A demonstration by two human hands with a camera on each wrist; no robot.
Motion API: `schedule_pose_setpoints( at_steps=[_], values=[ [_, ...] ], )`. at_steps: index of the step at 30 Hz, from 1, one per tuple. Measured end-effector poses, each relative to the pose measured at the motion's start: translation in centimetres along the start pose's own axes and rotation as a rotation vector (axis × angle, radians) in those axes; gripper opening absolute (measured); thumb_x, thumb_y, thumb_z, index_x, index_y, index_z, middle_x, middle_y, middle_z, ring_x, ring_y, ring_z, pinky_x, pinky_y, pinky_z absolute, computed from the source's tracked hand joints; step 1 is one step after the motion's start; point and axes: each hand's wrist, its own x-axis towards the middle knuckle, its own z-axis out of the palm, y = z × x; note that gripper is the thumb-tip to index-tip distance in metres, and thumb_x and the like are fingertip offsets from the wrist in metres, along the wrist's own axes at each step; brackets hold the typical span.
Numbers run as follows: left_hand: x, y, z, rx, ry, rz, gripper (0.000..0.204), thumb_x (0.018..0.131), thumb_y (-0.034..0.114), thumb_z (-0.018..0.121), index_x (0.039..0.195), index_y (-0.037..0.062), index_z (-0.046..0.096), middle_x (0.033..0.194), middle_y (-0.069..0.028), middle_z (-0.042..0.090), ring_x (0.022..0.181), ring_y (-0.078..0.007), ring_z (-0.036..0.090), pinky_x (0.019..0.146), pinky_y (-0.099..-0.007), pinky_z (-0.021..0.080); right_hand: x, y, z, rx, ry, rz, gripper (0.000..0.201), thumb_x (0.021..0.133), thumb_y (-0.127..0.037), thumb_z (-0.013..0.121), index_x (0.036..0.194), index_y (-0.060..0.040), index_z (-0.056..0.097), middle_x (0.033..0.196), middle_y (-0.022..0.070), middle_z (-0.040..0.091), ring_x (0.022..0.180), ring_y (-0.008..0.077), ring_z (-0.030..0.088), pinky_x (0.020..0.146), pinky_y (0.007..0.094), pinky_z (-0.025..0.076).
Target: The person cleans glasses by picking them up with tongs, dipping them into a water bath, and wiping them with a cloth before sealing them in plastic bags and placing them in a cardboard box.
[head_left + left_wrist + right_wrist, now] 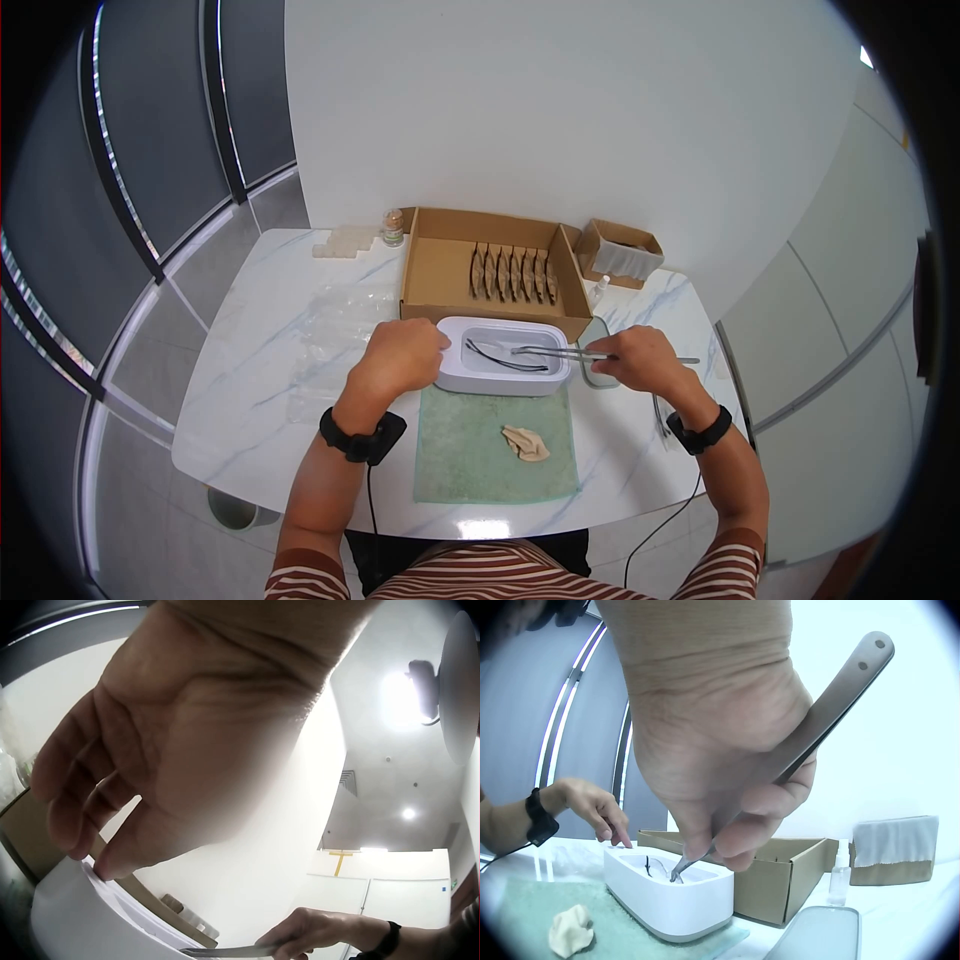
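Observation:
A white oblong ultrasonic cleaner [480,380] stands at the back of a green mat. In its basin lies a pair of glasses [508,362] with thin dark temples, partly hidden by the rim in the right wrist view. My right hand [640,358] grips long metal tweezers [817,724], whose tips reach down into the basin at the glasses. At the cleaner's left end, my left hand [405,352] holds the rim, with the thumb [116,859] and fingertips close together on it.
Behind the cleaner, an open cardboard box [430,270] holds several dark-edged curved pieces [513,275] in a row. A crumpled beige cloth [525,443] lies on the green mat [460,470]. To the right are a spray bottle [840,874], a grey-green tray [817,937] and a smaller box [595,262].

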Motion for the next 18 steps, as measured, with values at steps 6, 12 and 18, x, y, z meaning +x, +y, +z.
schedule_pose_setpoints(
  at_steps=[6,12,18],
  values=[
    [0.2,0.4,0.0,0.044,-0.017,-0.023,0.031,0.084,0.011,0.059,0.105,0.0179,0.081,0.099,-0.0141,0.074,0.091,-0.0363,0.070,0.079,-0.0443,0.056,-0.2,0.1,-0.4,0.035,0.071,-0.019,0.027,0.082,-0.025,0.079,0.106,-0.0134,0.079,0.077,0.0136,0.072,0.075,0.0327,0.068,0.070,0.0420,0.053],
    [0.6,0.4,0.6,0.023,-0.004,-0.046,0.029,0.085,0.010,0.058,0.104,0.0154,0.081,0.098,-0.0149,0.074,0.090,-0.0372,0.070,0.080,-0.0445,0.056,0.0,0.4,0.2,0.039,0.058,-0.026,0.028,0.082,-0.026,0.080,0.107,-0.0135,0.079,0.077,0.0140,0.072,0.075,0.0334,0.068,0.070,0.0423,0.053],
    [0.2,0.8,-0.5,0.029,0.005,-0.031,0.024,0.088,0.014,0.060,0.101,0.0135,0.080,0.096,-0.0153,0.074,0.088,-0.0378,0.070,0.078,-0.0453,0.056,-0.2,0.1,0.4,0.035,0.078,-0.041,0.028,0.082,-0.027,0.079,0.107,-0.0140,0.079,0.077,0.0144,0.071,0.075,0.0340,0.068,0.070,0.0428,0.053]
  ],
)
